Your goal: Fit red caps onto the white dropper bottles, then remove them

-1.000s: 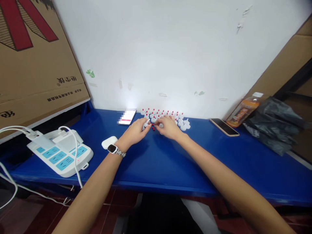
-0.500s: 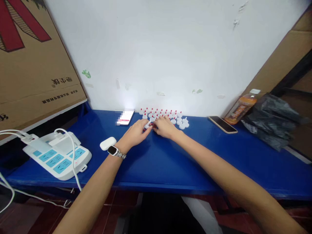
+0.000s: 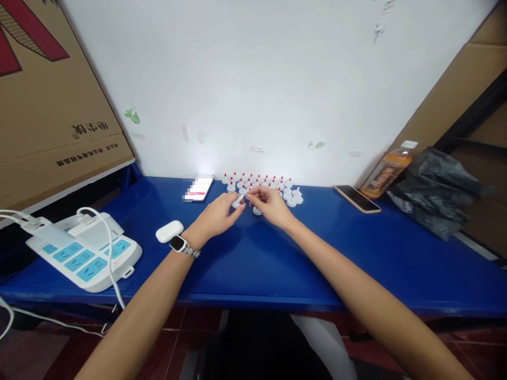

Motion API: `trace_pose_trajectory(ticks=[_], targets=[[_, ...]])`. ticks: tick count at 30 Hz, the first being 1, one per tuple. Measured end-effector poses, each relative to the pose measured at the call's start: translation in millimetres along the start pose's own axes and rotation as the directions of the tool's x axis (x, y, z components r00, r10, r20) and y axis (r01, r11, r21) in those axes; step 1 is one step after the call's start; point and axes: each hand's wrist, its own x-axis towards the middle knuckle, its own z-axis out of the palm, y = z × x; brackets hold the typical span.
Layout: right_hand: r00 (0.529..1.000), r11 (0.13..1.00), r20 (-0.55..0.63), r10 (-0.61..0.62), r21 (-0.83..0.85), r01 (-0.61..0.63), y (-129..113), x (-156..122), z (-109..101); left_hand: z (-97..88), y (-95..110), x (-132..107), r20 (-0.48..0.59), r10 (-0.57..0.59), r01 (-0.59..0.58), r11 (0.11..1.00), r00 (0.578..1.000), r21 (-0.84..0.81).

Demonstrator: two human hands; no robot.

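My left hand (image 3: 218, 212) is closed on a white nozzle cap (image 3: 238, 201), its thin spout pointing up and to the right. At the spout's tip, the thumb and forefinger of my right hand (image 3: 271, 205) are pinched together; whatever is between them is too small to make out. Under my right hand a white cap (image 3: 257, 211) rests on the table, partly covered. Just behind both hands stand several white nozzle caps with red tips (image 3: 231, 186), in rows. To their right lies a cluster of white caps without red tips (image 3: 292, 201).
On the blue table (image 3: 245, 264) are a lit phone (image 3: 200, 189), a white earbud case (image 3: 169, 231) and a power strip (image 3: 85, 258) with cables at left. A dark phone (image 3: 357, 199), a drink bottle (image 3: 386, 171) and a black plastic bag (image 3: 431, 190) are at right. A white wall (image 3: 253, 89) rises behind.
My right hand has lifted slightly and now pinches at the spout's tip. A white cap shows beneath it. The left hand still holds its nozzle cap. The view has shifted a little.
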Motion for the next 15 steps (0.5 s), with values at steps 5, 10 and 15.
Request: trace_pose_trajectory(ticks=[5, 10, 15], targets=[[0.997, 0.993, -0.022, 0.073, 0.092, -0.071, 1.1, -3.2, 5.7, 3.0, 0.6, 0.0, 0.003, 0.001, -0.001, 1.000, 1.000, 0.017], [0.993, 0.976, -0.045, 0.110, 0.194, -0.099, 0.9, -5.4, 5.7, 2.4, 0.9, 0.1, 0.009, 0.002, -0.002, 1.000, 1.000, 0.002], [0.992, 0.966, -0.048, 0.121, 0.235, -0.107, -1.5, -8.9, 8.0, 1.9, -0.1, -0.1, 0.008, 0.002, -0.002, 1.000, 1.000, -0.017]])
